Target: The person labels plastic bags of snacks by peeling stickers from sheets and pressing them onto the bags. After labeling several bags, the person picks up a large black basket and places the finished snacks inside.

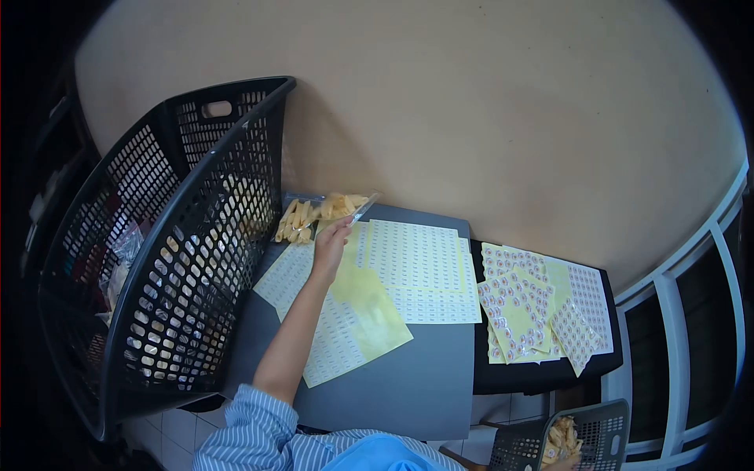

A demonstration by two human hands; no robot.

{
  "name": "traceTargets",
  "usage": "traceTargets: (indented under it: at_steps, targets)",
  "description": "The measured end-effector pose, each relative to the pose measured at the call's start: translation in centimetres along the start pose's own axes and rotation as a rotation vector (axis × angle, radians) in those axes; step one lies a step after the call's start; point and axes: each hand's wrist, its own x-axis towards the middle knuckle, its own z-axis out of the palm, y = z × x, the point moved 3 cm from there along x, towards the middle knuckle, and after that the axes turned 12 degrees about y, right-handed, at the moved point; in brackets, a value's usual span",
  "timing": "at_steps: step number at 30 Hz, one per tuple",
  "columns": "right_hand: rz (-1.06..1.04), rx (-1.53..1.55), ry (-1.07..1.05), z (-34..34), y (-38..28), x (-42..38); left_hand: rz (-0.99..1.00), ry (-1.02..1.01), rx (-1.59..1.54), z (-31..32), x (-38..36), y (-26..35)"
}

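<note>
My left hand [331,247] is closed on the edge of a clear plastic bag [345,206] of pale yellow, finger-shaped pieces, near the wall. Just left of it lies another such bag [297,221]. Below the hand, sheets of small printed labels [420,271] with yellow backing overlap on the grey table. My right hand [564,463] is low at the right, by the small dark basket [609,443] that holds more yellowish packs [561,439]. Its fingers are mostly hidden at the frame's edge.
A large black crate [169,267] with bags inside stands on the left. Sheets of round stickers [514,310] lie on a black surface right of the grey table [408,400]. Pale metal bars [671,345] stand at the far right, and a beige wall rises behind.
</note>
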Motion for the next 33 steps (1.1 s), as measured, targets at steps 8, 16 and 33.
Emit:
traceTargets:
  at_steps: [8,16,33]
  targets:
    - [-0.09,1.02,-1.037,3.1,-31.5,-14.8,0.099,-0.355,-0.158,-4.9,-13.9,6.8]
    - [-0.036,1.537,-1.613,-1.2,-40.7,-16.2,0.058,-0.439,-0.325,-8.3,-18.2,8.9]
    - [0.567,1.254,-1.729,-2.9,-40.6,-19.9,0.307,-0.392,0.005,-6.4,-18.4,7.4]
